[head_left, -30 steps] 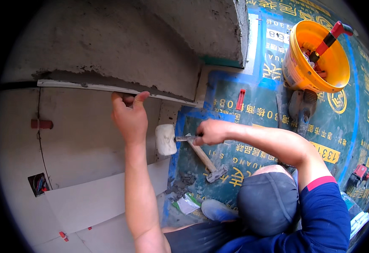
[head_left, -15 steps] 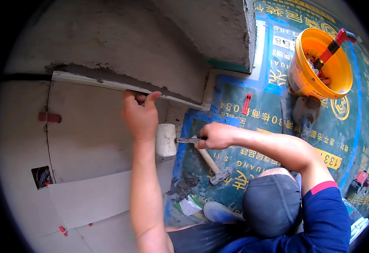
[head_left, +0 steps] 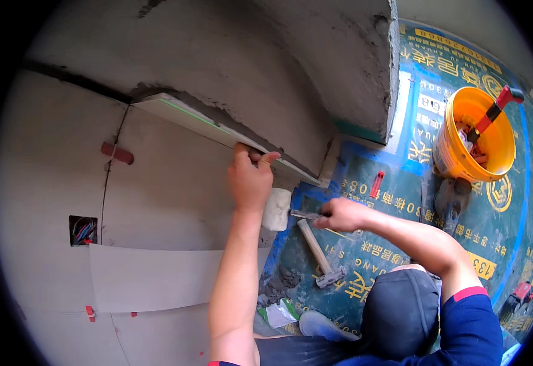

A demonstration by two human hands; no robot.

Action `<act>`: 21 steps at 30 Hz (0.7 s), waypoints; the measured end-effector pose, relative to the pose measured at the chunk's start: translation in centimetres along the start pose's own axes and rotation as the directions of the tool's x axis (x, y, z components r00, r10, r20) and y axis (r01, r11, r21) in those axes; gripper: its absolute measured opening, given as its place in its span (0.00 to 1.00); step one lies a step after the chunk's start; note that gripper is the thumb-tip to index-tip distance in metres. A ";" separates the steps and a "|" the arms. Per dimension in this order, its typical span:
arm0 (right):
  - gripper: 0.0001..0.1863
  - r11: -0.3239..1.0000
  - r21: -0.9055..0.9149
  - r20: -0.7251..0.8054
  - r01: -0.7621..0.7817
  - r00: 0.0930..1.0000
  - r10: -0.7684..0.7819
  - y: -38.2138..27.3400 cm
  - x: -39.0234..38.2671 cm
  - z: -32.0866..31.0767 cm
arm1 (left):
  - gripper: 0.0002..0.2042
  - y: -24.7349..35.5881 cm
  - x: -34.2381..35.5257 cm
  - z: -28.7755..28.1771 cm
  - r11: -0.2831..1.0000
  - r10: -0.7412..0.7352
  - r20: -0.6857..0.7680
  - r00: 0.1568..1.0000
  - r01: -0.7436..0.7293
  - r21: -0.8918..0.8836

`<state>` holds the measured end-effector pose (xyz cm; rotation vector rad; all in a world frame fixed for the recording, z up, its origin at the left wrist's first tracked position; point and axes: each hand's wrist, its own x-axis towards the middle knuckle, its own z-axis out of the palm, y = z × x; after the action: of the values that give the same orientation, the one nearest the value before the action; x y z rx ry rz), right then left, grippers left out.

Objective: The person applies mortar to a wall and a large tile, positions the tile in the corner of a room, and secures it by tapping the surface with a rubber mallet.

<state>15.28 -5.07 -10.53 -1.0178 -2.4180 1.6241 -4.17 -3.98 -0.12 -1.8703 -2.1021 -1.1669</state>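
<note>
So the narrow tile strip (head_left: 184, 118) sits along the top edge of a big wall tile (head_left: 169, 177), right against the rough cement (head_left: 205, 49). Left hand (head_left: 252, 182) is up at its lower edge, fingers curled in and thumb out; can't tell if that grip actually pinches the strip. Right hand (head_left: 345, 215) has its grip closed around the handle of a white-headed mallet (head_left: 277, 210), the head just beside the left wrist. Below that, a hammer (head_left: 316, 249) lies on the green floor covering (head_left: 297, 256), and an orange bucket (head_left: 452, 152) stands further off to the right.
</note>
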 end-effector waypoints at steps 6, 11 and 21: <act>0.25 0.993 -0.111 -0.082 0.027 0.996 -0.037 -0.2 -1.8 -0.3 | 0.16 0.9 0.5 -0.4 0.992 -0.026 0.071 0.997 0.035 -0.122; 0.25 0.990 -0.045 0.039 -0.131 0.990 0.133 -3.5 -10.6 -6.4 | 0.16 -0.7 -0.3 0.2 0.973 0.044 -0.068 0.997 -0.058 -0.222; 0.26 0.998 -0.063 -0.082 -0.020 0.997 0.015 -17.0 -13.1 -9.4 | 0.13 -0.7 -2.9 2.3 0.989 -0.007 -0.114 0.993 -0.011 -0.150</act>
<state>20.87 -8.53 11.91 -1.0947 -2.4287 1.4892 -3.18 -4.99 -3.59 -1.8157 -2.0027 -1.4324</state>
